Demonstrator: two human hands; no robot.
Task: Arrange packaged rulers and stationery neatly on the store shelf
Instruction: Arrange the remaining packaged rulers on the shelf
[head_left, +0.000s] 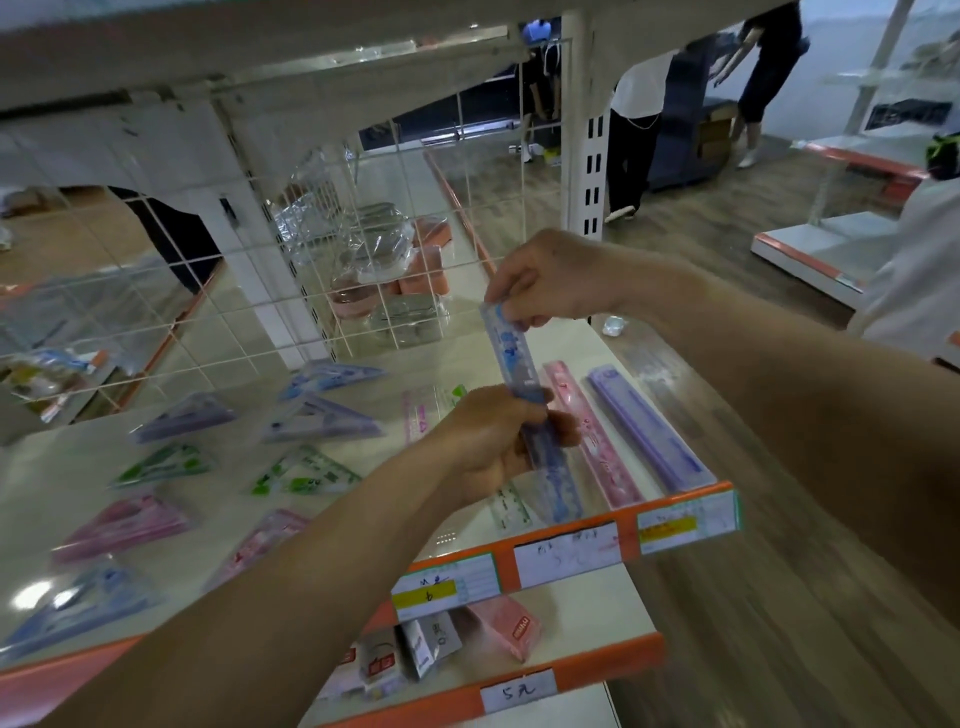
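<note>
White orange-edged store shelf (571, 531) below. Blue plastic ruler in clear packet (511, 364) is held over its front — lower part gripped by left hand (488, 447), top pinched by right hand (553, 275). Best laid parallel beside pink packaged ruler (592, 436), ends aligned.

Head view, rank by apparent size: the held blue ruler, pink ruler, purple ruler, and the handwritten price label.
1. blue ruler, looks longest, but it is held nearer the camera, so unsure.
2. pink ruler and purple ruler, alike; not ranked.
3. handwritten price label, clearly smallest.
</note>
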